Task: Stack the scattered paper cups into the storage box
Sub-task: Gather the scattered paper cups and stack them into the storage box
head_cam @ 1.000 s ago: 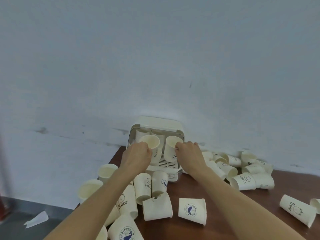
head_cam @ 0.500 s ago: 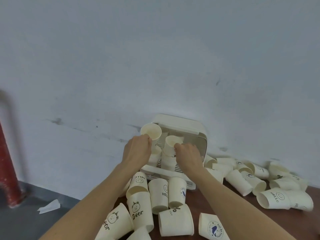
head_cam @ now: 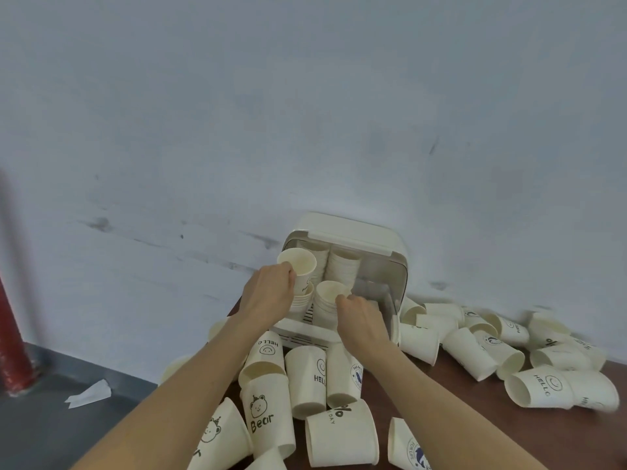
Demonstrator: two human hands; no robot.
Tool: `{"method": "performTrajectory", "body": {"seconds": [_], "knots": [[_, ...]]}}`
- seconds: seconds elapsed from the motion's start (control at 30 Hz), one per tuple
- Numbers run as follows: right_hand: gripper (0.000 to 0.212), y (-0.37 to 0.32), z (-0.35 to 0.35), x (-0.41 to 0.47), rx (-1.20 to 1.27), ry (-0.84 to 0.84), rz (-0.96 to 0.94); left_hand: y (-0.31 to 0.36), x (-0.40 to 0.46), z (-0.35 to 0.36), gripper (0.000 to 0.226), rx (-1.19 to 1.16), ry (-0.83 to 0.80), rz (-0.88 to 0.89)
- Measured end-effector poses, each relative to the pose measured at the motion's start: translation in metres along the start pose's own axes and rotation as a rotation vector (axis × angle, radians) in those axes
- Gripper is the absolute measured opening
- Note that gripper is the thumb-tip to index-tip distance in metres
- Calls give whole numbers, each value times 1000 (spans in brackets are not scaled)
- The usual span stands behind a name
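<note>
- A red pole (head_cam: 12, 337) is seen at the far left, standing on the grey floor (head_cam: 51, 432).
- A scrap of white paper (head_cam: 89, 393) is seen lying on the floor, to the right of the pole.
- A cluster of paper cups is spread over the near left of the brown desk (head_cam: 509, 435); one is printed with a bear (head_cam: 263, 412), and another, marked HELLO (head_cam: 305, 379), lies to its right.
- The left hand (head_cam: 268, 295) is raised at the left front of the storage box (head_cam: 346, 273). Its grip is closed on the side of an upright cup (head_cam: 298, 266), open end up, held above the near left stack (head_cam: 302, 300) in the box.
- The storage box stands at the far edge of the desk against the grey wall (head_cam: 305, 113), with its lid up. Stacks of cups (head_cam: 342, 266) are held inside at the back.
- The right hand (head_cam: 361, 320) is set at the front of the box. Its grip is closed on the rim of the top cup (head_cam: 329, 293) of the near right stack.
- More cups are scattered on their sides at the right of the box, near the wall; one marked HELLO (head_cam: 539, 388) lies nearest the right edge.
</note>
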State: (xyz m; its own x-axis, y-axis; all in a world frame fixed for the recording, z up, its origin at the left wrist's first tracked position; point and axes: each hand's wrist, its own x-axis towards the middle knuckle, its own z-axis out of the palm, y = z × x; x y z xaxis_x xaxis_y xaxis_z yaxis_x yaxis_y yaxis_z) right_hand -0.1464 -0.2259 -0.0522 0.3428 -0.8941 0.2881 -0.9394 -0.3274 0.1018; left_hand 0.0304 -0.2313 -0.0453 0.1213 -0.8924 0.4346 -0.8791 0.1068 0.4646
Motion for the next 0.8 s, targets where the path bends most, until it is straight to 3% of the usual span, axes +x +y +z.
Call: {"method": "performTrajectory", "body": {"seconds": [0.2, 0.8], "knots": [[27, -2, 11, -3, 24, 8, 8, -7, 1, 12, 28, 50, -81, -6], [25, -1, 1, -6, -5, -13, -23, -12, -3, 26, 24, 73, -240, -85]]}}
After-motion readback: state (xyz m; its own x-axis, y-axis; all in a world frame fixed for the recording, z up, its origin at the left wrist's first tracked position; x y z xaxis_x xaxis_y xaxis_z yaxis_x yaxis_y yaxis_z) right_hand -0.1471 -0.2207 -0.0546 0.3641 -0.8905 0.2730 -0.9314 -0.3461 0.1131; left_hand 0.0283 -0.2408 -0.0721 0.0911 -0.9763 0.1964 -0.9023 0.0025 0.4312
